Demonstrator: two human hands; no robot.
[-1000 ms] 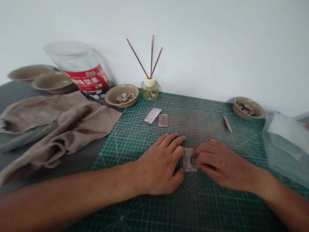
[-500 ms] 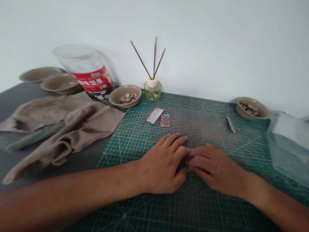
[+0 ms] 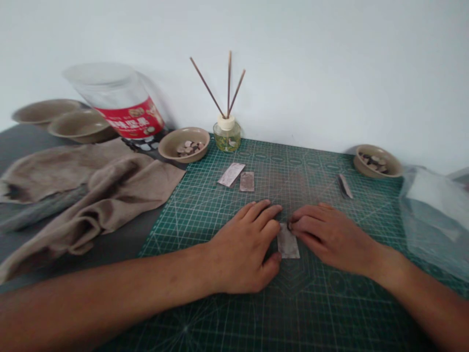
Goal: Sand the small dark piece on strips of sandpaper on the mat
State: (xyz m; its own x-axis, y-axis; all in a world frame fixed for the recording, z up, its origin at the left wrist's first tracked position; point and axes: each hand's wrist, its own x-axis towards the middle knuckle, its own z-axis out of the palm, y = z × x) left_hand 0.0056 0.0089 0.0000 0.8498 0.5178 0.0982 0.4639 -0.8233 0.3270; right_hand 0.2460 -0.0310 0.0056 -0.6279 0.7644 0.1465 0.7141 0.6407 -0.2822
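Against a pale wall [image 3: 330, 73] lies a green cutting mat [image 3: 198, 205], with one diffuser bottle [image 3: 226, 137] and its three sticks [image 3: 229, 83] at the mat's far edge, two small flat sheets [image 3: 231, 174] and one narrow strip [image 3: 345, 187] upon it, and four tan bowls [image 3: 166, 143], three at or beyond its far left corner, one at its far right. Mid-mat, my left hand [image 3: 247, 252] rests loosely spread against one grey sheet [image 3: 288, 244], while my right hand [image 3: 326, 234] pinches a small dark piece [image 3: 289, 226] at that sheet's far end, mostly hiding it. I can't count the bits [image 3: 190, 149] in two bowls.
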